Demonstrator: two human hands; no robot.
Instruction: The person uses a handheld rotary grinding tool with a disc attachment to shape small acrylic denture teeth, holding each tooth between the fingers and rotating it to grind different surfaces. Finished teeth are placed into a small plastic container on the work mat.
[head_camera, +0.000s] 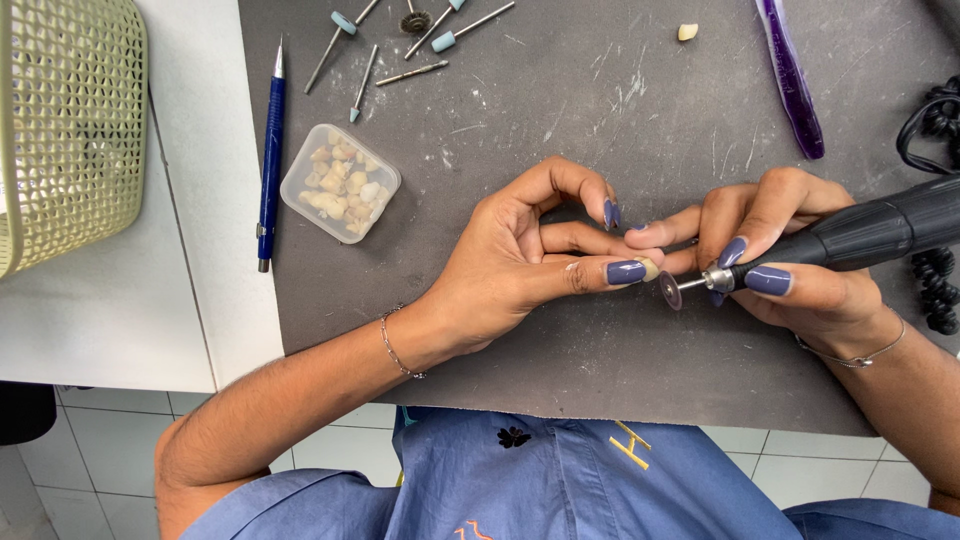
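Pinching a small cream tooth piece (651, 268) between thumb and fingertips, the left hand (520, 262) steadied it low over the dark tabletop (560, 120). The right hand (790, 262) had closed its grip round a black rotary handpiece (870, 232), its disc (669, 290) just beside the piece, fingers touching for bracing.

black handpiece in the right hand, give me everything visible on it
The handpiece is a black, matte, plastic-looking rotary tool, lying nearly level, its rear running off the right edge. A silver metal collet at its nose carries a thin dark disc, seen almost edge-on, close to a small pale piece pinched in the left hand. The right hand grips it pen-style.
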